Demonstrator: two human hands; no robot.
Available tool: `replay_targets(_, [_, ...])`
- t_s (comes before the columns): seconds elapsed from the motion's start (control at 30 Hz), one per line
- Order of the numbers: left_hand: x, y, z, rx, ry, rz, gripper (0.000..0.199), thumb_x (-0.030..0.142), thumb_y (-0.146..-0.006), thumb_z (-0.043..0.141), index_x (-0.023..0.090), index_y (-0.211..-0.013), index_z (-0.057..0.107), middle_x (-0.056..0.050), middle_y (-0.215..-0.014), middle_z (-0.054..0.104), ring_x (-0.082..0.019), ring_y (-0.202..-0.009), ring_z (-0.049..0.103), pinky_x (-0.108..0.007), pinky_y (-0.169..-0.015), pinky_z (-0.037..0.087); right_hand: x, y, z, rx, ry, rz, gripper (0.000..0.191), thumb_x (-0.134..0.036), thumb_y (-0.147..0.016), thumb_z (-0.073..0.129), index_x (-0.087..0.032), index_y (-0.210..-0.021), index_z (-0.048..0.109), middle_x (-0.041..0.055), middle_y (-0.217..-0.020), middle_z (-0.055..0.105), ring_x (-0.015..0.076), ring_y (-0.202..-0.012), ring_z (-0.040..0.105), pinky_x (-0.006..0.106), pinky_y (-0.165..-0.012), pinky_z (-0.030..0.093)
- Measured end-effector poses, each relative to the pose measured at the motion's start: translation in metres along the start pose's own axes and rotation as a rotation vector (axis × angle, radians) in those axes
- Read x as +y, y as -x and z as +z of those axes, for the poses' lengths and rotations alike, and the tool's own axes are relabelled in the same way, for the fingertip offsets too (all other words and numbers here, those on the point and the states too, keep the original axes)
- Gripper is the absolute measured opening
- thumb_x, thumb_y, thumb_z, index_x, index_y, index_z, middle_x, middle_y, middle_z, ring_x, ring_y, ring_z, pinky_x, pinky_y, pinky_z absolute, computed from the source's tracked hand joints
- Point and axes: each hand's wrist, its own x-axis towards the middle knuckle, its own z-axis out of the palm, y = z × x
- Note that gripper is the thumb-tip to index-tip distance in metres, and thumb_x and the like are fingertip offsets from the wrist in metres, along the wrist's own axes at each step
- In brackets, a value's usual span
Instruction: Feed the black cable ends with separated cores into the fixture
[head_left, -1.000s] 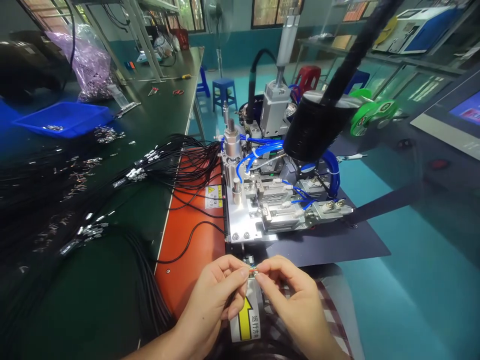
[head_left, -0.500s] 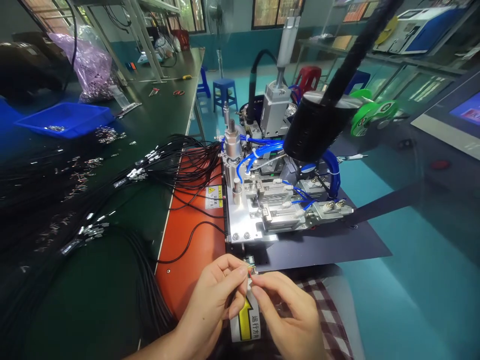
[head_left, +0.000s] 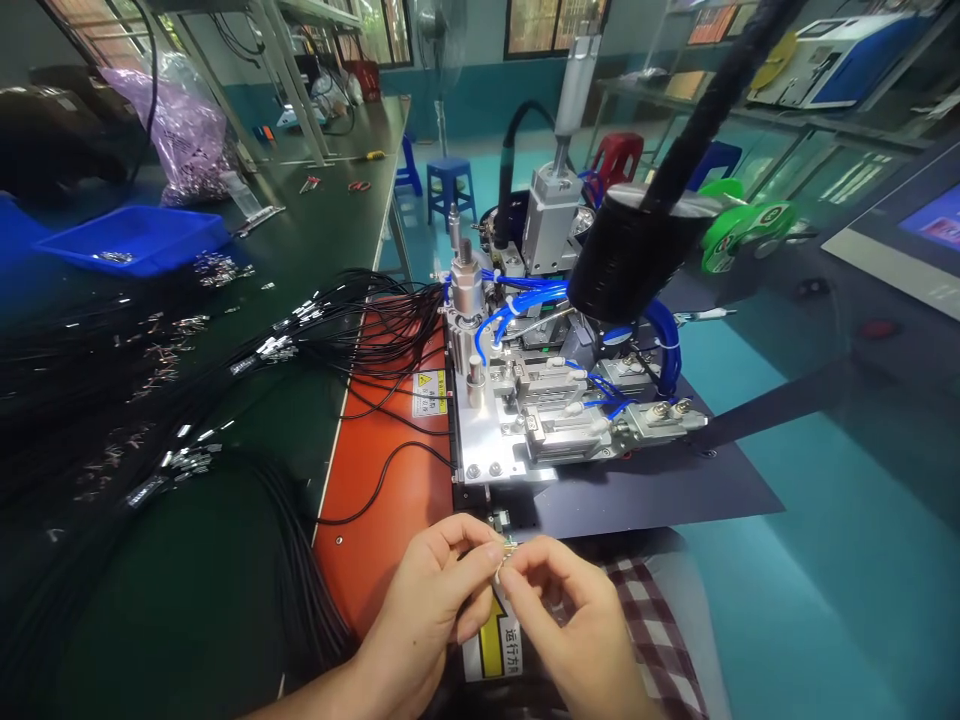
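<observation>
Your left hand (head_left: 435, 595) and right hand (head_left: 574, 610) meet, fingertips pinched narrowly on thin wires (head_left: 509, 549), just before the metal machine (head_left: 476, 440). On the dark table (head_left: 315, 225), a blue tray (head_left: 169, 240) holds small shiny pieces; the pinkish bag (head_left: 184, 125) behind holds parts too blurred to identify.

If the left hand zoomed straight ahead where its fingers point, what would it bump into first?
The left hand would probably bump into the right hand, whose fingertips are just beside its own. How far apart they are in depth is hard to tell from this view.
</observation>
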Motion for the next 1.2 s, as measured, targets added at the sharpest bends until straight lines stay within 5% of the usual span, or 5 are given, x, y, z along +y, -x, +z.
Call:
replay_targets(0.27, [0.001, 0.002, -0.001, 0.002, -0.065, -0.004, 0.015, 0.027, -0.083, 0.057, 0.016, -0.074, 0.052, 0.012, -0.035, 0.034, -0.003, -0.034, 0.019, -0.023, -0.043, 0.009, -0.005, -0.011, -0.021, -0.001, -0.036, 0.029, 0.013, -0.031, -0.082, 0.06, -0.019, -0.078, 0.064, 0.0001, -0.063, 0.06, 0.0153, -0.055, 0.053, 0.024, -0.05, 0.045])
replay_targets(0.73, [0.001, 0.003, 0.002, -0.009, -0.152, -0.025, 0.017, 0.03, -0.083, 0.058, 0.016, -0.074, 0.051, 0.012, -0.036, 0.034, -0.003, -0.035, 0.02, -0.021, -0.042, 0.011, -0.002, -0.008, -0.021, 0.02, 0.143, -0.364, 0.009, -0.013, -0.081, 0.059, -0.02, -0.075, 0.058, 0.0012, -0.068, 0.057, 0.0164, -0.061, 0.052, 0.029, -0.057, 0.043])
replay_targets(0.97, [0.005, 0.005, 0.003, -0.056, -0.108, -0.084, 0.013, 0.026, -0.077, 0.062, 0.015, -0.074, 0.055, 0.011, -0.036, 0.035, -0.003, -0.035, 0.022, -0.021, -0.042, 0.012, 0.001, -0.018, -0.036, -0.163, -0.213, 0.162, 0.013, -0.033, -0.083, 0.058, -0.02, -0.082, 0.062, -0.0041, -0.06, 0.048, 0.0109, -0.049, 0.038, 0.023, -0.044, 0.032])
replay_targets(1.2, [0.001, 0.005, -0.001, -0.129, -0.049, -0.093, 0.01, 0.023, -0.077, 0.062, 0.013, -0.078, 0.06, 0.009, -0.042, 0.036, -0.003, -0.038, 0.026, -0.02, -0.041, 0.013, -0.001, -0.022, -0.045, -0.326, -0.295, 0.189, 0.015, -0.034, -0.08, 0.064, -0.019, -0.076, 0.064, -0.0053, -0.058, 0.044, 0.0096, -0.052, 0.035, 0.022, -0.049, 0.028])
